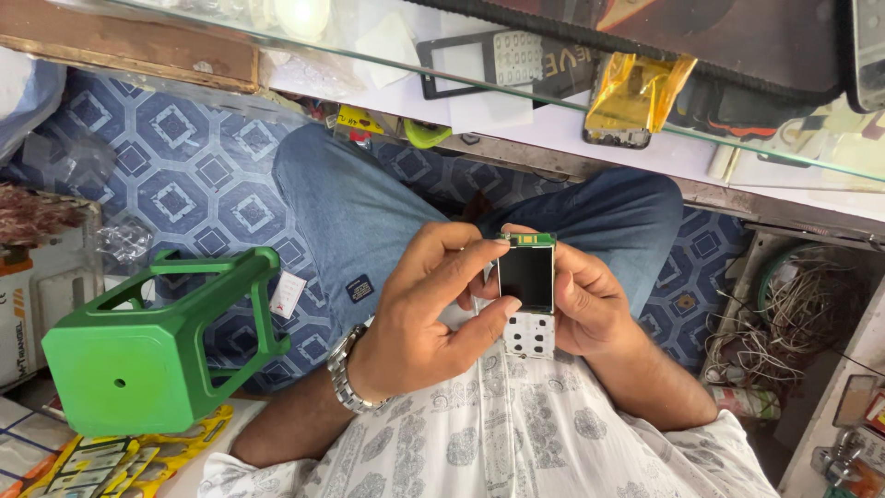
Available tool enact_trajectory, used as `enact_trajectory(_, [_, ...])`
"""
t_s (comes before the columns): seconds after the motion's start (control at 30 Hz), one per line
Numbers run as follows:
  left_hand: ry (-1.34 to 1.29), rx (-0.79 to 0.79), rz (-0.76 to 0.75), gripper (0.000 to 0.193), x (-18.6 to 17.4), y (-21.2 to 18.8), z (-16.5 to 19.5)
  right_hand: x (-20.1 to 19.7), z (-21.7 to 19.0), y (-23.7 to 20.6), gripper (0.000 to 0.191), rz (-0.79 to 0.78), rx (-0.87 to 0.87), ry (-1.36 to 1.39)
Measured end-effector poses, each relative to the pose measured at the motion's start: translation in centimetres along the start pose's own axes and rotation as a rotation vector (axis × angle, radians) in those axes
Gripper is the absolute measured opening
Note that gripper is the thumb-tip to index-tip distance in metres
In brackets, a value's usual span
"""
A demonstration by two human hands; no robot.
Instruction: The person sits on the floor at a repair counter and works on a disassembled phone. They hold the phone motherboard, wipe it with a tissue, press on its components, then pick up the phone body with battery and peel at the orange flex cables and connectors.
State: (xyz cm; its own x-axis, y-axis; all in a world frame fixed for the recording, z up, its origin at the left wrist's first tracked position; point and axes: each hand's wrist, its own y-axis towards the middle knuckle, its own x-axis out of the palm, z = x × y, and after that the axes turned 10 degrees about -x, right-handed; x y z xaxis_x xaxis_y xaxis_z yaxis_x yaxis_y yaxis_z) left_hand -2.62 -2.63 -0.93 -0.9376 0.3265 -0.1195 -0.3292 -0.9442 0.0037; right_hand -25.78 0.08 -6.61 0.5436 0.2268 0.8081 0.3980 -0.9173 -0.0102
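You hold 1 bare phone board (526,293) between your 2 hands, above your lap. It carries 1 dark screen with a green circuit edge along the far end and 1 white keypad panel at the end nearest your body.

Your left hand (426,309) curls round the board's left side: the thumb lies across the lower left corner of the screen, and the index finger arches over to touch the top left corner. The fingers are closed onto it, not spread.

Your right hand (587,300) cups the right side, fingers folded against the edge and behind the board, so the back of the board is hidden from you. Both hands grip it firmly. 1 metal wristwatch (346,371) sits on your left wrist.

Left of your left fingers, well apart, 1 green plastic stool (147,350) lies tipped on its side on the blue patterned floor (184,175). Beyond your fingertips, past your 2 jean-clad knees, 1 glass shelf (516,97) holds 1 black phone frame (479,63) and 1 part wrapped in amber film (631,101). Right of your right fingers, 1 tangle of wires (793,314) fills a bin.
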Motion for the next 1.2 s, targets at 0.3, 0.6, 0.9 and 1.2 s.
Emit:
enact_trajectory(0.3, [0.233,0.427,-0.018,0.042,-0.6,0.0,1.1,-0.4,-0.2,-0.3,0.069,0.154,-0.012,0.028])
enact_trajectory(0.6, [0.304,0.462,-0.125,0.038,-0.5,-1.2,0.9,0.6,-1.5,1.0,0.069,0.122,-0.102,0.086])
enact_trajectory(0.9, [-0.044,-0.018,-0.061,0.067,-0.1,-1.1,1.9,1.0,-1.7,1.7,0.074,-0.031,-0.204,-0.010])
enact_trajectory(1.2, [0.085,-0.024,-0.025,0.055,-0.8,-0.7,0.6,0.7,-2.6,1.2,0.064,-0.031,-0.194,-0.216])
